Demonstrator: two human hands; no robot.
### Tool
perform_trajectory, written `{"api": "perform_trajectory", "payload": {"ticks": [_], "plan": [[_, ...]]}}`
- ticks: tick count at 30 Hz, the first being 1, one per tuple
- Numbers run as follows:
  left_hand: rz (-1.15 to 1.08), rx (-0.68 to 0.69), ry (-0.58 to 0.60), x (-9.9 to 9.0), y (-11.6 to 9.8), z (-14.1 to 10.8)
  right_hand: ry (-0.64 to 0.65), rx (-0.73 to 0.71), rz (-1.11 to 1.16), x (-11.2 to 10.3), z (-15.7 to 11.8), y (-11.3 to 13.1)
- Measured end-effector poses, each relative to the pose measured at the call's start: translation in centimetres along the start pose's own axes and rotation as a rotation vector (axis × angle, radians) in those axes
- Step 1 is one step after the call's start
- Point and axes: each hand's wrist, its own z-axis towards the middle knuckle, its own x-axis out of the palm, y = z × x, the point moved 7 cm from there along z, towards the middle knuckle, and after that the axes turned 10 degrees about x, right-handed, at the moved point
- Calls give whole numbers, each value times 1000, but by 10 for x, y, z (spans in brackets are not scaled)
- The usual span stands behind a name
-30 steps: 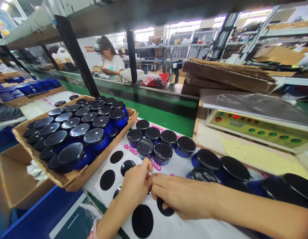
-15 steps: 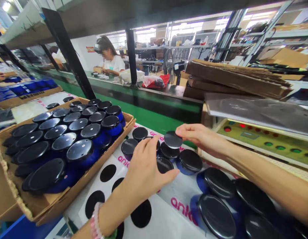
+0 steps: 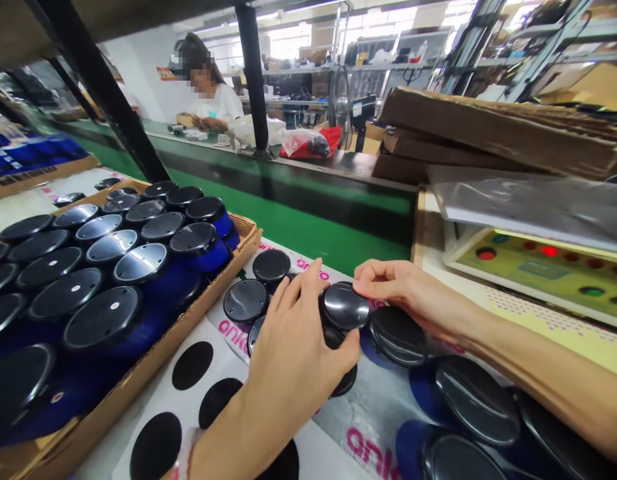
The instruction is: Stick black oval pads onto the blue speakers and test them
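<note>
My right hand (image 3: pixel 388 283) pinches the edge of a thin, glossy black disc (image 3: pixel 346 305) between thumb and fingers. The disc lies over, or just above, one of the round black-topped units; I cannot tell whether they touch. My left hand (image 3: pixel 293 333) is close on the disc's left side, its fingers stretched out and its thumb apart, partly hiding the units below. More round black-topped blue units stand around both hands, such as one on the right (image 3: pixel 398 335) and one on the left (image 3: pixel 245 300). Under my left forearm is a white sheet with flat black circles (image 3: pixel 192 365).
A cardboard tray (image 3: pixel 238 270) packed with black-topped blue units is on the left. Beyond lies a green conveyor belt (image 3: pixel 308 213). A machine panel with buttons (image 3: pixel 548 267) and stacked brown cardboard (image 3: pixel 488 127) are on the right. A person (image 3: pixel 216 100) sits across the belt.
My right hand has lowered the disc from a tilted hold in the air onto or just over a unit. My left hand has drawn in closer to it. The camera view has shifted.
</note>
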Motion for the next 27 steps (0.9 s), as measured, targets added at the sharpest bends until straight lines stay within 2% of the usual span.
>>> {"api": "perform_trajectory", "payload": {"ticks": [9,27], "plan": [[38,19,-6,0,0,0,-118,-36,-171,-1,-2,2],[35,27,-13,4,1,-1,-175,-195,-367,1,-4,6]]}}
